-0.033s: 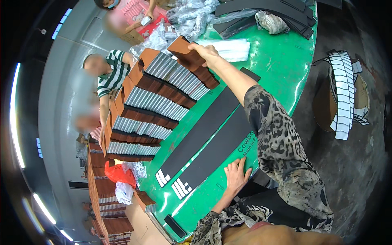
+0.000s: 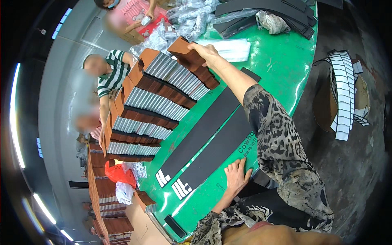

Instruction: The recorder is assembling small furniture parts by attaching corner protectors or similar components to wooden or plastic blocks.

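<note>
At the far end of the table, my right hand (image 2: 206, 54) grips the top of a column of brown pieces (image 2: 185, 53), its fingers closed over the edge. That column stands at the right end of a row of stacked brown and silvery flat pieces (image 2: 159, 98). Close to my body, my left hand (image 2: 236, 175) lies on the green tabletop (image 2: 220, 179), fingers stretched out and holding nothing. Between my hands and the stacks lie two long black strips (image 2: 216, 153), side by side, with white marks at their near ends. My right forearm passes above their far ends.
A black phone (image 2: 174, 226) lies at the near left edge. Clear plastic bags (image 2: 190, 20), a white sheet pile (image 2: 230, 50) and curved black panels (image 2: 281, 14) crowd the far side. A co-worker in a striped shirt (image 2: 112, 73) reaches behind the stacks. More brown stacks (image 2: 106, 192) stand left.
</note>
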Motion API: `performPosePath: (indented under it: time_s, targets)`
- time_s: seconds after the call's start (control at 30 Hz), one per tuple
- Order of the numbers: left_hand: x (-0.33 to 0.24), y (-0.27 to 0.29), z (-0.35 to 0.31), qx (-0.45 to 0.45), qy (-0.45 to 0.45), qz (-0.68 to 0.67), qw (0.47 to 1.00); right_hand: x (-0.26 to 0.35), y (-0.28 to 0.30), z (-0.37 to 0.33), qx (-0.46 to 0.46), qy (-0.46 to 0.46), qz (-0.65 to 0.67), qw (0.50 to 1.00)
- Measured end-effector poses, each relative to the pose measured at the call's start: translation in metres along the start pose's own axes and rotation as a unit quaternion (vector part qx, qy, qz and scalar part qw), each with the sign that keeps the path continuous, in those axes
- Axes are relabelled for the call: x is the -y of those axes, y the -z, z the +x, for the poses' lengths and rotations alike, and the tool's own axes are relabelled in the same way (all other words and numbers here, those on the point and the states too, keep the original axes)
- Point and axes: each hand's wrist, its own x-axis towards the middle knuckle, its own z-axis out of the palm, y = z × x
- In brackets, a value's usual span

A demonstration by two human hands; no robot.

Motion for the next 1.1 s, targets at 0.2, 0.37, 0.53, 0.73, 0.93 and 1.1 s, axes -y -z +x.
performPosePath:
  time_s: [0.2,0.37,0.53,0.73,0.93,1.1]
  targets:
    - [0.0,0.002,0.003,-0.006,-0.001,-0.009,1.0,0.018,-0.002,0.003,0.075,0.019,-0.028,0.997]
    - [0.0,0.002,0.003,-0.02,-0.009,-0.006,1.0,0.005,-0.024,0.007,0.022,0.044,-0.103,0.993]
    - [-0.002,0.004,0.005,-0.009,-0.004,-0.035,0.999,-0.003,-0.015,0.022,0.051,0.123,-0.24,0.962]
    - [0.0,0.004,0.003,-0.006,0.003,-0.041,0.999,-0.014,-0.02,0.013,0.041,0.121,-0.293,0.948]
    - [0.002,0.006,0.003,-0.029,-0.008,-0.036,0.999,-0.017,-0.003,-0.001,0.1,0.128,-0.312,0.936]
    - [0.004,0.007,0.001,-0.036,0.003,-0.05,0.998,-0.026,-0.01,-0.023,0.125,0.082,-0.011,0.989]
